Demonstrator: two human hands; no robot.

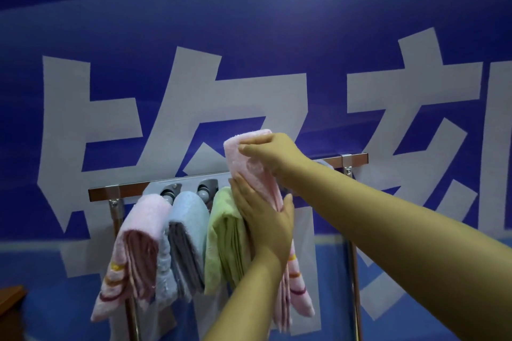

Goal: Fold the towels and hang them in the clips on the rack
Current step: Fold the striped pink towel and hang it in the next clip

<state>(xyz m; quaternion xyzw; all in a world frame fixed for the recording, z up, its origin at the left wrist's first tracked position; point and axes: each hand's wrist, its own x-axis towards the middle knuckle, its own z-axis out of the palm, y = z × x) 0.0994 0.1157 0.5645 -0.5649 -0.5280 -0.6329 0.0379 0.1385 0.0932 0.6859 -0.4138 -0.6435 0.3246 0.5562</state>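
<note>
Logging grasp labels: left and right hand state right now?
Left hand: closed around the middle of the folded pink towel.
Right hand: pinching the same towel's top fold.

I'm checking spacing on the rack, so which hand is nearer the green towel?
Left. The left hand lies right against the green towel at its right edge, gripping the pink towel. The right hand is higher, at that pink towel's top, clear of the green one.

Left hand [263, 219], right hand [273, 153]: bare; forearms unsleeved.
</note>
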